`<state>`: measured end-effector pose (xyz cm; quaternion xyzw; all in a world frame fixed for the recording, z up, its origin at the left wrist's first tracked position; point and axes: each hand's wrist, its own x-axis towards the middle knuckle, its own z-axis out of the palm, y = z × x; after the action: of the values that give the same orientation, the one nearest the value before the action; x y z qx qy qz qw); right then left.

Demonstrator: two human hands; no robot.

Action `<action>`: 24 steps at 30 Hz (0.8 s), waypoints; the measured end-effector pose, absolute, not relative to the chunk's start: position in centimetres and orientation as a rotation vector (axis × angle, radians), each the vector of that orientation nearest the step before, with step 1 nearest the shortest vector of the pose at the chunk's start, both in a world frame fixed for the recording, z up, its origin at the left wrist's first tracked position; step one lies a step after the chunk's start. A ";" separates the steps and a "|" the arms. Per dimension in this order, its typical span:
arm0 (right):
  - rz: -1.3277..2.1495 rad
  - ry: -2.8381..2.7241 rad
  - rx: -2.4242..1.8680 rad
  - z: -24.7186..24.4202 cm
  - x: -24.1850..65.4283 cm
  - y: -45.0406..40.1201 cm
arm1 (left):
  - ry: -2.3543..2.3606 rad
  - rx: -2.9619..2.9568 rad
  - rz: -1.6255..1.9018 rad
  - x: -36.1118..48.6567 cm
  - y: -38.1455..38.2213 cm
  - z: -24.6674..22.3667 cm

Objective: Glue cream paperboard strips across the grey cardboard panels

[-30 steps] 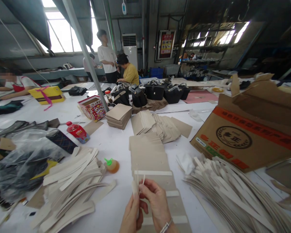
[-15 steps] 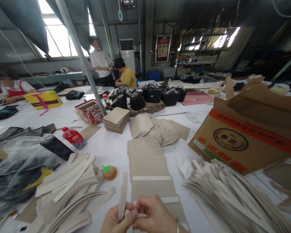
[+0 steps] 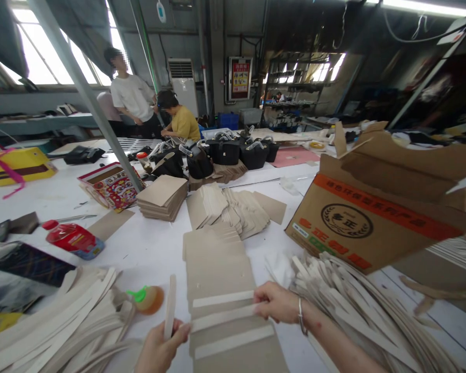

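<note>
Over a row of overlapping grey-brown cardboard sheets (image 3: 217, 259), a pale narrow strip (image 3: 222, 317) is stretched between my two hands. My left hand (image 3: 159, 346) is closed around another pale strip (image 3: 171, 298), which stands upright, and its thumb and fingertip are at the left end of the stretched strip. With thumb and fingers, my right hand (image 3: 277, 303) pinches the right end. Two more strips lie across the sheets: an upper strip (image 3: 221, 299) and a lower strip (image 3: 235, 342).
Loose strips (image 3: 66, 321) are heaped at left, with more strips (image 3: 357, 305) at right. Nearby are a green-capped glue bottle (image 3: 149, 300), a red bottle (image 3: 73, 239), a cardboard box (image 3: 334, 217) and a cardboard stack (image 3: 163, 199). Black bags (image 3: 223, 151) and people (image 3: 134, 96) are farther back.
My hands have drawn apart, the right one moving right and upward, and a strip now spans between them. The camera view has turned rightward.
</note>
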<state>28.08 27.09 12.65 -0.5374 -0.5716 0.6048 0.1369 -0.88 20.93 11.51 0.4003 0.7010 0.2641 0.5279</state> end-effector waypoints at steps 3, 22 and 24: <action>1.747 -1.393 -1.573 10.0 28.4 29.3 | 1.661 0.950 0.661 -1.0 23.7 10.6; 1.539 -0.994 -1.703 2.7 26.7 35.8 | 1.966 0.902 0.709 -2.2 32.1 3.8; 1.533 -1.005 -1.703 2.4 26.8 35.8 | 1.988 0.909 0.713 -2.2 32.0 3.7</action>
<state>26.77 35.78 2.38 -0.6460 -0.3814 0.5817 0.3145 -2.20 32.01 3.71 0.3609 0.7891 0.2831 0.4085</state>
